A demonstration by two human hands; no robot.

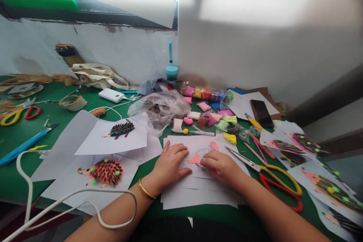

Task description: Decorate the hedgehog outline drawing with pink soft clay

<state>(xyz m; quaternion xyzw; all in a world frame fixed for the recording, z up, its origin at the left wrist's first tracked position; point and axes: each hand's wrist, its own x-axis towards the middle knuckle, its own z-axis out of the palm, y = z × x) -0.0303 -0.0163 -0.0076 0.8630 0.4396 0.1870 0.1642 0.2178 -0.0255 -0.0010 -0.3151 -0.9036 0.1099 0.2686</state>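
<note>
A stack of white paper (184, 194) lies in front of me, with a hedgehog drawing (203, 152) in blue line on the top sheet. Pink modelling clay (194, 159) covers the pointed snout end of the drawing. A loose pink clay piece (214, 145) rests above it. My left hand (172, 163) lies on the paper left of the drawing, fingers stretched out and holding nothing. Over the drawing, the fingers of my right hand (220, 166) are closed around a thin pink stick (217, 172), mostly hidden by the hand; its tip is near the pink clay.
Scissors (256, 166) with red and yellow handles lie to the right, beside finished hedgehog pictures (326, 185). Small clay packets (204, 106) and a plastic bag of seeds (159, 109) are behind the paper. More hedgehog pictures (106, 172) and a white cable (85, 193) occupy the left.
</note>
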